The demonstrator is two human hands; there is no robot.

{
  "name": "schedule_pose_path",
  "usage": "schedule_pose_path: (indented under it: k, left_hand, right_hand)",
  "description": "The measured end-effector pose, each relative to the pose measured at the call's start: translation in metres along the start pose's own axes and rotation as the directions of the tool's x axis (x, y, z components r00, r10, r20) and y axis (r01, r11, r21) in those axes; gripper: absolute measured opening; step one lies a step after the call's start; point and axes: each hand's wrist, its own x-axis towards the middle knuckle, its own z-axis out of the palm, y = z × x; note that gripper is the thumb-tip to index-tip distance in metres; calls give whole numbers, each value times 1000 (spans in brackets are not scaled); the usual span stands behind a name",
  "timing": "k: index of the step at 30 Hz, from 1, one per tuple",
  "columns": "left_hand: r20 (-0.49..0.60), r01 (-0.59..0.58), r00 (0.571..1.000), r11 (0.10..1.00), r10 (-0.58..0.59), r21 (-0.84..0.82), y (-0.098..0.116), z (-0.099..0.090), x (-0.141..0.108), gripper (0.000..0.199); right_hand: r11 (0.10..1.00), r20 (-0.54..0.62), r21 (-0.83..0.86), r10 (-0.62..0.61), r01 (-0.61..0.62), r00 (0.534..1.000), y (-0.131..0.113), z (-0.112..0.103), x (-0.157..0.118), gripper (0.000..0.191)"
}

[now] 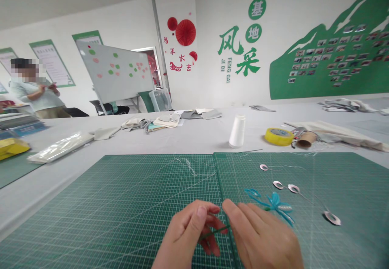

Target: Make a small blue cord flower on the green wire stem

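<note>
Over the seam of the green cutting mats, my two hands meet low in the view. A thin green stem runs between them. My left hand curls loosely around the stem's end, its fingers partly hidden behind it. My right hand is closed on the stem from above, with its fingertips pointing left. Beyond its knuckles sticks out a blue flower with looped petals. Another blue loop lies just left of the flower. What the right fingertips pinch is hidden.
Several small white rings with thread tails, one a white ring, lie on the right mat. Loose white thread is on the left mat. Behind stand a thread cone and yellow tape. A person stands far left.
</note>
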Motion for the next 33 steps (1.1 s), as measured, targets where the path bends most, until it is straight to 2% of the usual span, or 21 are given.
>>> schedule_pose_path:
  k: [3,6,9,13,19,21,24,27,30,32,33]
  left_hand:
    - [60,76,994,985,-87,157,-2,3,1,27]
    - [-11,109,994,929,-113,354,0,7,-2,19]
    - [-94,110,993,887,-76,449,3,9,-4,21]
    - [-76,-38,992,820,99,572,3,8,-3,21]
    - [-6,-201,961,713,277,672,-2,3,-2,22]
    - [-6,-241,938,668,346,704,-1,1,-3,22]
    - [-79,-249,872,578,483,777,2,-3,-6,24]
    - [-121,-191,808,451,577,872,6,-11,-7,25]
    - [-111,-138,785,347,610,927,11,-19,-8,23]
    - [-103,-140,786,337,609,931,14,-22,-8,22]
    - [-100,-156,794,359,600,920,15,-22,-8,22]
  right_hand:
    - [999,5,-18,-31,32,999,-1,1,-1,25]
    - [999,12,-35,-28,28,1000,-1,3,-3,25]
    - [999,31,-38,-3,4,1000,-1,4,-4,24]
    - [999,5,-43,-1,1,1000,-1,5,-3,24]
    - [1000,-17,-29,4,-5,1000,-3,4,0,24]
    - [1000,-3,-6,14,-14,1000,-3,3,0,27]
    - [999,35,-5,43,-43,998,1,-1,-1,31]
    - [993,64,24,115,-117,991,12,-5,-2,28]
    - [961,77,128,238,-246,968,30,-11,-1,26]
    - [920,72,196,333,-340,940,44,-16,1,25]
    - [896,74,218,379,-386,922,52,-18,1,24]
